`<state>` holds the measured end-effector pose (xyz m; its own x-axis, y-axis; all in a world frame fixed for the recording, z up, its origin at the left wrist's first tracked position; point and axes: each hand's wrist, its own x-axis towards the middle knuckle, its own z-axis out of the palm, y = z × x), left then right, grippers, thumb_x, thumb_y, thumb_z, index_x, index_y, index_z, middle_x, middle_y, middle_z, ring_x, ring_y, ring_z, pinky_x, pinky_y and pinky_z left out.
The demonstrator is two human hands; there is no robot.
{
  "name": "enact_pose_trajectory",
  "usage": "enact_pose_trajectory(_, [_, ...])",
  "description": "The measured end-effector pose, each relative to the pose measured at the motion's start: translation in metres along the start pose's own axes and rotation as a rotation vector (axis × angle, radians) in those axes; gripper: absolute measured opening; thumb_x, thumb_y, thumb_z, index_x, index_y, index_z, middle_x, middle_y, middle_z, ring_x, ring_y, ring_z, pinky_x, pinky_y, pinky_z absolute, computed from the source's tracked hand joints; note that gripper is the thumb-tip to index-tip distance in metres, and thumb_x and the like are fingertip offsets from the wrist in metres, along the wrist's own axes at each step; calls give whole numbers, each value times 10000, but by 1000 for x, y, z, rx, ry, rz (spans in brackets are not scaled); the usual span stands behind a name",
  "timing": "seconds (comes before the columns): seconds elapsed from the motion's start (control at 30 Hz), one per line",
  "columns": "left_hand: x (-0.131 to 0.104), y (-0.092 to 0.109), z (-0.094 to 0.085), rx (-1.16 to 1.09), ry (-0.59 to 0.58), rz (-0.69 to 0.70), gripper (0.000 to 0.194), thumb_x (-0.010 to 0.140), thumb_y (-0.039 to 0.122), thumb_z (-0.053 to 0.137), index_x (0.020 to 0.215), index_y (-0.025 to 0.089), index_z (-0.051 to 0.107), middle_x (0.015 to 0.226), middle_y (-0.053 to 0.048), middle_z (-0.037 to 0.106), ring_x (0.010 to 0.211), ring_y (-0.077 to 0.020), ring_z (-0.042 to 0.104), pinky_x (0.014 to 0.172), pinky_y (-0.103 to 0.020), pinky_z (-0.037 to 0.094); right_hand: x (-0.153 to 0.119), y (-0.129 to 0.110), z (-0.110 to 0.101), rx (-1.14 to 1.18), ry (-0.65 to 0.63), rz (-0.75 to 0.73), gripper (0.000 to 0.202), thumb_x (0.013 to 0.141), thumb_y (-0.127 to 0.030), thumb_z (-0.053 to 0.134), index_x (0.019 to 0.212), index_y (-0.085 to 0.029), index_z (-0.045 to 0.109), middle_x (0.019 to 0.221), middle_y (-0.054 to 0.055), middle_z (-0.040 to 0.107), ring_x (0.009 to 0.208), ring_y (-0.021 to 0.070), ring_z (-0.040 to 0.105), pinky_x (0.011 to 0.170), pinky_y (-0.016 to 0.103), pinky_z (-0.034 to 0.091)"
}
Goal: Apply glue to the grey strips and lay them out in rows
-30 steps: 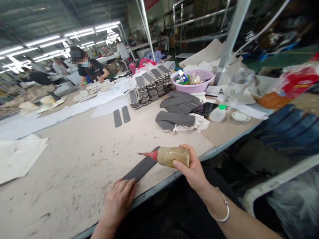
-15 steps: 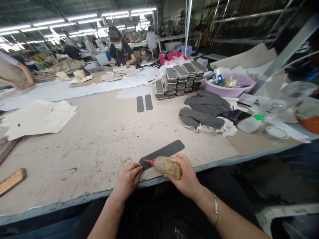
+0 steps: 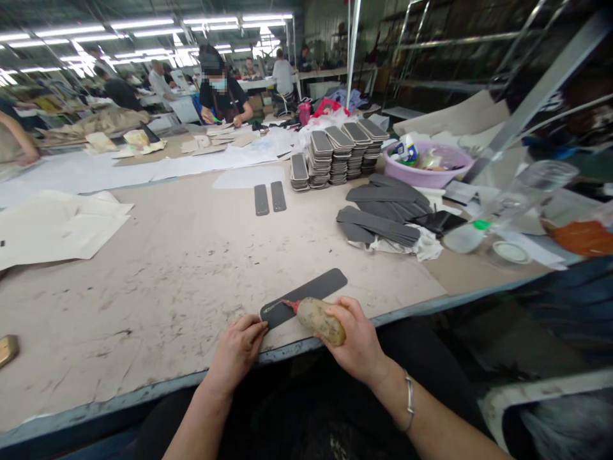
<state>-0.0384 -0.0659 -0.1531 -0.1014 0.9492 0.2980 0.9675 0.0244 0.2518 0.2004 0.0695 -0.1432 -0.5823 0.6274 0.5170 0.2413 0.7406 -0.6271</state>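
A dark grey strip [image 3: 318, 285] with rounded corners lies at a slant near the table's front edge. My left hand [image 3: 240, 347] is closed, its fingertips pinching the strip's near left corner. In my right hand [image 3: 357, 338] is a stained yellowish glue bottle [image 3: 320, 319], tilted so its red nozzle points left, with the tip at the strip's surface. A thin shiny line of glue [image 3: 272, 307] runs from near the strip's left end to the nozzle.
Two smaller dark pieces [image 3: 261, 200] lie farther back. Behind them stand stacks of edged grey pieces [image 3: 320, 160]. To the right are loose dark strips [image 3: 383, 223] and a purple basin [image 3: 426, 174]. White sheets [image 3: 62, 223] lie left. A masked co-worker [image 3: 224, 96] works across the table.
The bottle's nozzle has moved right along the strip, and a shiny line now shows behind it. My left hand stays at the strip's corner. The whole view has shifted slightly.
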Motion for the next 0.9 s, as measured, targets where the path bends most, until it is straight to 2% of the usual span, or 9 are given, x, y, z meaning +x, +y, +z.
enact_pose_trajectory(0.27, [-3,-8,5,39,58,58,268,913,340,475,925,198,703,985,-66,652,866,-168,621,794,-283,529,-3,24,-33,-192,166,149,398,789,-302,675,1134,-212,500,1112,109,485,1003,248,563,836,398,541])
enact_pose_trajectory(0.6, [-2,-7,4,45,70,50,262,902,351,492,886,202,706,936,-61,675,824,-170,633,754,-281,539,-3,41,-52,-384,298,224,382,798,-344,654,1125,-200,519,1088,124,502,1032,285,545,815,438,542])
enact_pose_trajectory(0.67, [0,-5,2,38,58,41,250,902,335,496,876,198,704,923,-56,677,815,-163,632,751,-275,534,-2,40,-52,-369,309,183,387,801,-337,655,1133,-201,509,1085,123,497,1041,284,535,826,444,534])
enact_pose_trajectory(0.77, [1,-3,-1,16,12,24,232,904,297,493,874,196,700,911,-49,678,810,-155,629,747,-271,525,0,31,-44,-228,298,70,410,795,-310,675,1138,-202,478,1076,116,493,1055,275,517,866,457,509])
enact_pose_trajectory(0.9, [1,-2,-3,-15,-35,-8,231,911,263,477,889,196,697,908,-48,673,803,-143,622,736,-266,516,2,10,-21,2,149,2,444,785,-322,696,1140,-206,456,1086,112,489,1062,270,506,895,471,488])
